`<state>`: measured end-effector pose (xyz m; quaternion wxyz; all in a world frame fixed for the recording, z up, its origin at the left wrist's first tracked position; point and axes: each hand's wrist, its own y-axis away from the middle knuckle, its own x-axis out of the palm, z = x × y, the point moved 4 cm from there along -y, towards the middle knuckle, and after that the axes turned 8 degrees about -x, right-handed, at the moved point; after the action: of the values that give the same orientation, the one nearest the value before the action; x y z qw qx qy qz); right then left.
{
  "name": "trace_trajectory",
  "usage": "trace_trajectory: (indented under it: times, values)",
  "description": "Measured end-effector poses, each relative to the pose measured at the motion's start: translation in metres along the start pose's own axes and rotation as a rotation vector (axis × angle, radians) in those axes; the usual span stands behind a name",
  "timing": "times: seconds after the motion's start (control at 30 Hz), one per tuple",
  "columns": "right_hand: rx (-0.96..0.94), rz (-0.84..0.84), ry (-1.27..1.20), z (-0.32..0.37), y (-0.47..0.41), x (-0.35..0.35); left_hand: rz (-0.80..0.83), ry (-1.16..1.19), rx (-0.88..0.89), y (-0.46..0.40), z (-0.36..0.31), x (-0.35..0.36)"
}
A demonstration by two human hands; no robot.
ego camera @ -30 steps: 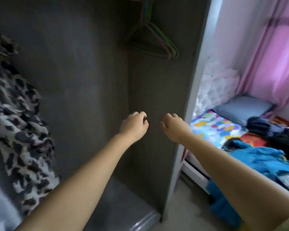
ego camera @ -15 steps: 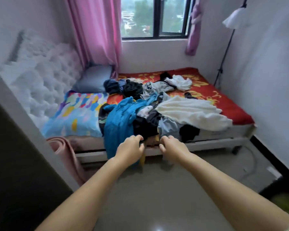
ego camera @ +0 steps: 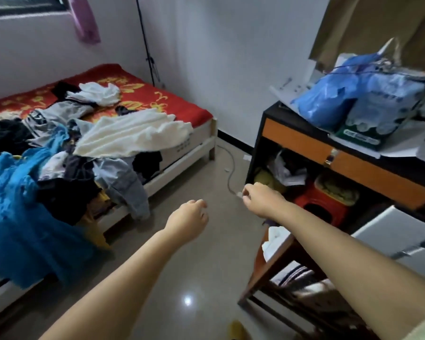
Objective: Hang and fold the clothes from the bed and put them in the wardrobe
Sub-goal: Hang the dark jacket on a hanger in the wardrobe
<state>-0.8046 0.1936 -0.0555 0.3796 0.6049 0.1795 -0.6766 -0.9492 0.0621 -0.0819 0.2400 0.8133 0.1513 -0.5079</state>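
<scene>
A heap of clothes lies on the bed (ego camera: 189, 111) with its red patterned sheet at the left: a white fleece garment (ego camera: 133, 133), a bright blue garment (ego camera: 17, 202) hanging over the bed's edge, grey jeans (ego camera: 123, 182), and dark pieces. My left hand (ego camera: 189, 220) hovers over the floor with loosely curled fingers, holding nothing. My right hand (ego camera: 260, 198) is stretched out to its right, fingers also loosely curled and empty. Neither hand touches any clothing. The wardrobe is out of view.
A black and orange cabinet (ego camera: 317, 153) stands at the right, with blue plastic bags (ego camera: 358, 96) on top and clutter on its shelves. A wooden stool (ego camera: 275, 263) stands below my right arm. A cable (ego camera: 228, 168) runs along the glossy floor.
The view has swung right, from the wardrobe interior past the bed to the cabinet. Both arms stay outstretched with empty, loosely curled hands.
</scene>
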Motion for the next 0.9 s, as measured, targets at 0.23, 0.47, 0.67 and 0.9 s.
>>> trace_trajectory:
  times: [0.23, 0.47, 0.67, 0.9]
  values:
    - [0.117, 0.072, -0.003, -0.126, 0.039, -0.010, -0.011, -0.029, 0.145, -0.022, -0.114, 0.010]
    - [0.104, 0.183, -0.020, -0.273, 0.056, 0.001, -0.013, -0.129, 0.185, -0.056, -0.265, 0.044]
    - [0.057, 0.358, -0.057, -0.393, 0.074, 0.037, 0.260, -0.379, 0.103, -0.085, -0.379, 0.130]
    - [0.217, 0.350, -0.337, -0.464, 0.079, 0.132, 0.491, -0.436, -0.061, -0.104, -0.380, 0.229]
